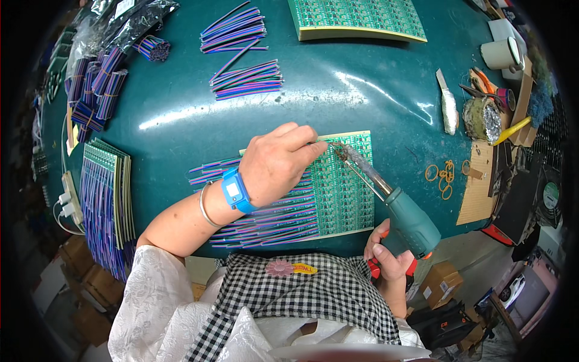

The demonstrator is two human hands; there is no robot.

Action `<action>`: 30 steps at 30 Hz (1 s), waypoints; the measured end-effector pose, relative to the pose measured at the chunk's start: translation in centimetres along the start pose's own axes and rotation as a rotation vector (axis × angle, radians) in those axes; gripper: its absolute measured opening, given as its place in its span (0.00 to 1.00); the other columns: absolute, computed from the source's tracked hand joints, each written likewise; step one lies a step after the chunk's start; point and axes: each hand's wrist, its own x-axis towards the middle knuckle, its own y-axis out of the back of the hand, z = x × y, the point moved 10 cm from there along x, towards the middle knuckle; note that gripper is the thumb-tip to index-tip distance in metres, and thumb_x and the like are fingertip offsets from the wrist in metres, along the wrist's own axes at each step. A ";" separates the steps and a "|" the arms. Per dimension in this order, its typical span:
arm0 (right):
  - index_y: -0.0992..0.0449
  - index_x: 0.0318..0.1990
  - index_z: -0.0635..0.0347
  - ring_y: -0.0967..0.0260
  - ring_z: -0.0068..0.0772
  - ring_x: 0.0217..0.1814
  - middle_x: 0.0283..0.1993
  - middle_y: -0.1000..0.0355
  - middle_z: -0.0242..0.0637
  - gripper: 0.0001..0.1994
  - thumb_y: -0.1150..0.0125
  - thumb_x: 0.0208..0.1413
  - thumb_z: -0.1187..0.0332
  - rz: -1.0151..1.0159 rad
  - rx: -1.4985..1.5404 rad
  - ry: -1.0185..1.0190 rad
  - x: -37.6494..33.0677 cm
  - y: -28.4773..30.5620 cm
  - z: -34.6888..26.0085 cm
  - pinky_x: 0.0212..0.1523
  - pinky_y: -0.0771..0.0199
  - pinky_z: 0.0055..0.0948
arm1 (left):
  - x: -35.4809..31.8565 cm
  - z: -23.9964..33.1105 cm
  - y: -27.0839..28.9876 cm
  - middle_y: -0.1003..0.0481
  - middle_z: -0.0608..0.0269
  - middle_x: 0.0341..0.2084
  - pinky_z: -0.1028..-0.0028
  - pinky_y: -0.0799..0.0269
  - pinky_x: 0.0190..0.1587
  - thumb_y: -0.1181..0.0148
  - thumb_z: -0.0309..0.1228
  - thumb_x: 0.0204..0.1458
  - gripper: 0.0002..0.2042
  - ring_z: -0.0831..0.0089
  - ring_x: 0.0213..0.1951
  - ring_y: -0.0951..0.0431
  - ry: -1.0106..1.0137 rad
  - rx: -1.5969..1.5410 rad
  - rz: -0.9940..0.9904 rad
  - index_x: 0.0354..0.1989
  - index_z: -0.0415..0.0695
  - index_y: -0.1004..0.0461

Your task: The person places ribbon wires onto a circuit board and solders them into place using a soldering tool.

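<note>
A green circuit board panel [347, 205] lies in front of me, its left part covered by rows of multi-coloured wires [271, 226]. My right hand [389, 260] is closed round the handle of a teal soldering gun [413, 223], which has red parts at the grip. The gun's metal tip points up and left, at the panel's top edge. Beside that tip, my left hand [277, 160] reaches over the wires with thumb and forefinger pinched together. What they pinch is too small to name.
Loose wires [235, 30] lie at the back, with a board stack [362, 33] right of them. Wired panels [105, 193] and wire bundles [96, 90] are at left. At right are rubber bands [445, 178], a foil-wrapped knife [448, 105], a tape roll [482, 119] and a mug [500, 54].
</note>
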 end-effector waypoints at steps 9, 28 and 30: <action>0.37 0.49 0.72 0.34 0.30 0.21 0.29 0.34 0.41 0.23 0.34 0.48 0.73 0.050 0.076 0.034 0.1 0.4 -1.5 0.20 0.27 0.29 | 0.0 0.2 0.0 0.27 0.64 0.30 0.69 0.27 0.27 0.38 0.17 0.37 0.15 0.67 0.28 0.26 -0.012 0.028 0.000 0.37 0.42 0.20; 0.38 0.53 0.73 0.34 0.30 0.21 0.30 0.34 0.41 0.26 0.34 0.48 0.73 0.024 0.006 0.007 -0.4 0.4 -0.4 0.21 0.27 0.29 | -0.2 1.1 0.0 0.26 0.63 0.32 0.70 0.28 0.22 0.38 0.19 0.37 0.16 0.68 0.28 0.26 -0.084 0.099 0.000 0.38 0.40 0.20; 0.38 0.54 0.74 0.34 0.30 0.20 0.29 0.34 0.41 0.28 0.33 0.47 0.72 0.027 0.045 0.022 -0.3 0.4 -1.2 0.20 0.28 0.29 | -0.2 1.1 0.0 0.26 0.63 0.32 0.70 0.28 0.22 0.38 0.19 0.37 0.16 0.68 0.28 0.26 -0.084 0.105 -0.004 0.39 0.40 0.20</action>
